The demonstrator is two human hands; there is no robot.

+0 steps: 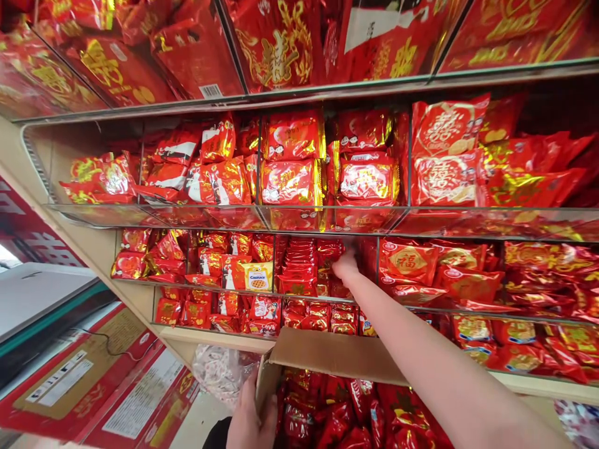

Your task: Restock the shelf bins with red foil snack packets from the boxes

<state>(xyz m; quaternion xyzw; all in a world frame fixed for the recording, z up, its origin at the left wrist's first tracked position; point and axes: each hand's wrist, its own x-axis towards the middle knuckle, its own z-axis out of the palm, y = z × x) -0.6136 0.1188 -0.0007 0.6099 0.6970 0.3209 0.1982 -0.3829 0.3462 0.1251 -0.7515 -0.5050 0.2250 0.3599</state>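
One carton (264, 381), mouth upward, long flap (327, 353) roughly parallel to shelf (215, 337).

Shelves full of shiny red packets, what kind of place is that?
Probably a shop selling snacks: red packets fill the divided shelves, one yellow packet reads "Cookies", and an open cardboard box holds more red packets.

A plain black sleeve (218, 434) shows as a small dark patch beside the left hand (253, 416) — the hand itself bare — while the right hand (346, 265), blurred in view, joins a slender, smooth forearm (412, 330), bare along its whole visible length.
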